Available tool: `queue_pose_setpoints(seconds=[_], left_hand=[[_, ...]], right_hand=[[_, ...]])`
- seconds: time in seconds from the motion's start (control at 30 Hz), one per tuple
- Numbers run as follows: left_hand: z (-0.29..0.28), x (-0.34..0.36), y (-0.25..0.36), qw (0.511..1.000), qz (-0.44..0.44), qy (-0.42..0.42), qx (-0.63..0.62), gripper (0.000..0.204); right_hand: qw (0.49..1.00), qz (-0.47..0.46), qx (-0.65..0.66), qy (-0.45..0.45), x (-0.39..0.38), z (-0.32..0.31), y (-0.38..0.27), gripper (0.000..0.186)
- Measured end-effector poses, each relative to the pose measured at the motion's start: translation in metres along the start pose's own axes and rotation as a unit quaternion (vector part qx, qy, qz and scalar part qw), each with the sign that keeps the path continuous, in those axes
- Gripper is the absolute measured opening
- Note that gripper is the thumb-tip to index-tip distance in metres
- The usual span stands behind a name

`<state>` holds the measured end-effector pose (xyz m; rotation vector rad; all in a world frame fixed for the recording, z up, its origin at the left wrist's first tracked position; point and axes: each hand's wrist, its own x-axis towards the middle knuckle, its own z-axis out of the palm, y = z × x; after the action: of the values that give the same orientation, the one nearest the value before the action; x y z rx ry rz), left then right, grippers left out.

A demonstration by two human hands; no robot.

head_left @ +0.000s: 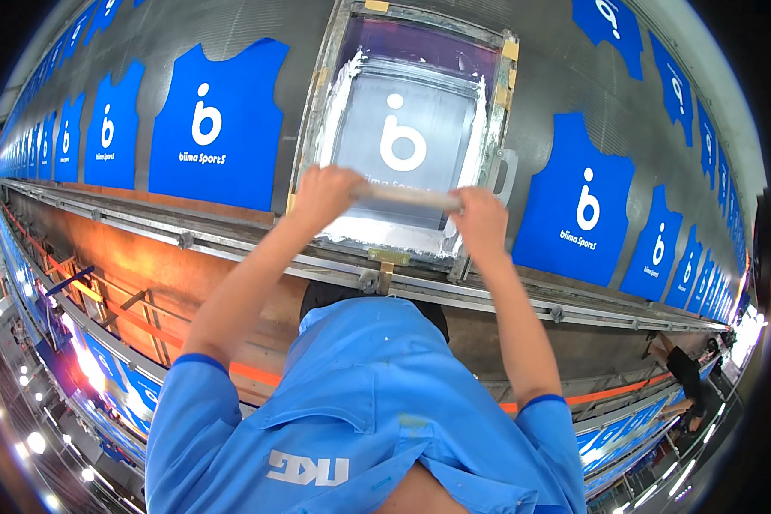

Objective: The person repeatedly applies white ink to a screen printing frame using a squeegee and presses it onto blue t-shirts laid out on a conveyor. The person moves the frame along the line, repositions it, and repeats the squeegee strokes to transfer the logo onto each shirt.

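Observation:
Both my hands grip a pale squeegee (409,198) that lies across the lower part of a printing screen (495,111). My left hand (325,197) is closed round its left end, and my right hand (481,219) round its right end. The screen's mesh shows a white round emblem with a dot above it; the squeegee partly covers the lettering below. White ink (433,237) is smeared along the inner sides and near edge of the metal frame. Small tan tape pieces stick to the frame. Whatever lies beneath the screen is hidden.
Blue garment panels (261,158) with white prints lie in a row to the left, and another blue panel (604,184) leads a row on the right. A metal rail (188,242) runs along the table's near edge. A person in dark clothes (685,377) is far off at the right.

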<state>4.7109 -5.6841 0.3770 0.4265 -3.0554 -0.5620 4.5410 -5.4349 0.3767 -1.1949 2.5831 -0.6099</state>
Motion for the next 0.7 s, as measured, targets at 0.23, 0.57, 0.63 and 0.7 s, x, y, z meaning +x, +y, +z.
queue_pose_setpoints(seconds=[0.23,0.57,0.63,0.7], left_hand=[[-0.044,0.212,-0.054,0.996,-0.003,-0.071,0.056,0.038],[-0.027,0.229,-0.071,0.992,0.02,-0.089,0.088,0.046],[-0.033,0.2,-0.053,0.989,-0.021,-0.128,0.069,0.048],[-0.027,0.156,-0.048,0.99,0.013,-0.116,0.084,0.037]], right_hand=[[0.995,0.05,-0.078,-0.047,0.197,-0.045,0.049,0.047],[0.994,0.058,-0.066,-0.065,0.216,-0.039,0.053,0.044],[0.992,0.068,-0.061,-0.085,0.185,-0.032,0.047,0.042],[0.989,0.095,-0.029,-0.109,0.144,-0.028,0.024,0.038]])
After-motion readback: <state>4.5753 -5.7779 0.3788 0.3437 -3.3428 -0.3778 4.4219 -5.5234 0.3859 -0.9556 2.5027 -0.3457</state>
